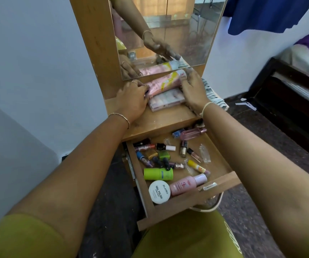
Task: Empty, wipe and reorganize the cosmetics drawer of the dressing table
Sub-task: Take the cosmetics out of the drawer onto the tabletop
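Both hands rest on the desk (161, 118) below the mirror (168, 34). Left hand (131, 100) and right hand (194, 88) clasp opposite ends of a pink tube (164, 81), lying just behind a clear palette (166, 99). The open drawer (219, 185) below holds scattered cosmetics.

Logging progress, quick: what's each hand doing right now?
Left hand: gripping the near end of the pink tube.
Right hand: gripping the tube's cap end.
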The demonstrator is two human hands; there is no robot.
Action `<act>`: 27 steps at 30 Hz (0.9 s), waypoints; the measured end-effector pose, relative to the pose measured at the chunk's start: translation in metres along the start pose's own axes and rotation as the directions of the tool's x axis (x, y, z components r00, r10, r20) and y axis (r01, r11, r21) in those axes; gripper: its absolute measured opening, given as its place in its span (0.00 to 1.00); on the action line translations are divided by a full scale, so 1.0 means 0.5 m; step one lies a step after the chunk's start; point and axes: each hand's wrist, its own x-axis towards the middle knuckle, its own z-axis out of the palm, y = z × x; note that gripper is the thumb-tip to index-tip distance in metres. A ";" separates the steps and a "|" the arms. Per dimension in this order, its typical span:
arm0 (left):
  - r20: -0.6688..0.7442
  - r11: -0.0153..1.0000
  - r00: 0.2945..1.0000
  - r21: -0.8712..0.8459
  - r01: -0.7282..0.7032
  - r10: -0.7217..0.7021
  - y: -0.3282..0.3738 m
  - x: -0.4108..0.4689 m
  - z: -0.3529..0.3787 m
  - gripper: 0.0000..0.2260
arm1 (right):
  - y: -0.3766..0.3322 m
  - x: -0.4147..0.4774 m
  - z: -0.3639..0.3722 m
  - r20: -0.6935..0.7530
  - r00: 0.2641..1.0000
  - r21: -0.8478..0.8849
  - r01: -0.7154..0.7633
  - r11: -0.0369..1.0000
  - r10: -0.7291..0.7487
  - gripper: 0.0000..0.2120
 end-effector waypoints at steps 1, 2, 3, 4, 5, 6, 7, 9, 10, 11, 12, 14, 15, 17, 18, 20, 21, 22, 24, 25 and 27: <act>-0.001 1.000 1.000 -0.006 0.014 -0.014 0.002 -0.003 0.000 0.15 | 0.003 -0.008 -0.006 -0.015 1.000 -0.006 0.004 1.000 -0.005 0.21; -0.001 0.999 0.999 -0.020 0.036 -0.036 0.006 -0.005 0.001 0.15 | 0.006 -0.019 -0.011 -0.030 1.000 -0.013 0.010 1.000 -0.011 0.19; -0.002 0.998 0.998 -0.031 0.058 -0.059 0.010 -0.004 0.000 0.15 | 0.009 -0.028 -0.015 -0.046 0.999 -0.021 0.020 1.000 -0.021 0.18; -0.001 0.996 0.997 -0.034 0.078 -0.078 0.017 -0.005 -0.002 0.15 | 0.010 -0.041 -0.019 -0.063 0.998 -0.036 0.021 0.999 -0.023 0.18; -0.002 0.995 0.996 -0.033 0.093 -0.093 0.024 -0.007 -0.004 0.15 | 0.012 -0.055 -0.023 -0.084 0.996 -0.048 0.026 0.998 -0.030 0.17; -0.009 0.994 0.995 -0.033 0.104 -0.104 0.031 -0.009 -0.007 0.15 | 0.014 -0.071 -0.026 -0.104 0.994 -0.058 0.032 0.998 -0.038 0.16; -0.015 0.993 0.993 -0.040 0.114 -0.115 0.039 -0.012 -0.010 0.16 | 0.018 -0.088 -0.029 -0.120 0.992 -0.063 0.036 0.997 -0.044 0.16; -0.031 0.988 0.991 -0.077 0.130 -0.133 0.053 -0.023 -0.018 0.18 | 0.027 -0.129 -0.034 -0.118 0.993 -0.055 0.024 0.998 -0.030 0.14; -0.050 0.985 0.990 -0.114 0.129 -0.135 0.059 -0.035 -0.022 0.19 | 0.031 -0.153 -0.038 -0.099 0.995 -0.030 0.019 0.999 -0.022 0.13; -0.075 0.978 0.989 -0.171 0.115 -0.130 0.065 -0.050 -0.027 0.18 | 0.035 -0.179 -0.040 -0.069 0.997 0.002 0.017 1.000 -0.017 0.11; -0.093 0.965 0.988 -0.247 0.093 -0.119 0.071 -0.071 -0.031 0.16 | 0.038 -0.206 -0.042 -0.031 0.999 0.026 0.011 1.000 -0.010 0.10; -0.096 0.922 0.990 -0.383 0.058 -0.102 0.085 -0.122 -0.033 0.09 | 0.045 -0.251 -0.045 0.064 0.998 0.004 -0.010 1.000 0.010 0.07; -0.074 0.903 0.992 -0.424 0.066 -0.107 0.093 -0.153 -0.029 0.07 | 0.050 -0.271 -0.046 0.118 0.993 -0.050 -0.015 0.999 0.021 0.06; 0.017 0.866 0.995 -0.490 0.096 -0.101 0.104 -0.210 -0.009 0.04 | 0.063 -0.301 -0.043 0.223 0.973 -0.191 -0.020 0.981 0.063 0.05; 0.083 0.852 0.993 -0.511 0.112 -0.080 0.105 -0.233 0.008 0.04 | 0.070 -0.310 -0.038 0.275 0.957 -0.259 -0.018 0.966 0.092 0.05; 0.230 0.884 0.973 -0.447 0.135 -0.033 0.104 -0.270 0.042 0.09 | 0.076 -0.327 -0.028 0.390 0.909 -0.404 0.022 0.915 0.150 0.06; 0.291 0.919 0.957 -0.374 0.123 -0.010 0.103 -0.283 0.056 0.13 | 0.075 -0.332 -0.021 0.436 0.882 -0.467 0.051 0.883 0.180 0.09; 0.347 0.949 0.938 -0.301 0.097 0.015 0.104 -0.294 0.067 0.16 | 0.075 -0.337 -0.014 0.470 0.859 -0.511 0.074 0.856 0.206 0.11; 0.424 0.980 0.904 -0.198 0.022 0.065 0.111 -0.310 0.081 0.22 | 0.075 -0.344 0.001 0.496 0.835 -0.570 0.104 0.815 0.240 0.14; 0.436 0.987 0.897 -0.162 -0.006 0.077 0.115 -0.316 0.085 0.22 | 0.077 -0.349 0.009 0.496 0.832 -0.594 0.118 0.796 0.247 0.13; 0.426 0.994 0.901 -0.096 -0.047 0.083 0.120 -0.317 0.090 0.21 | 0.084 -0.355 0.024 0.486 0.843 -0.627 0.152 0.764 0.232 0.13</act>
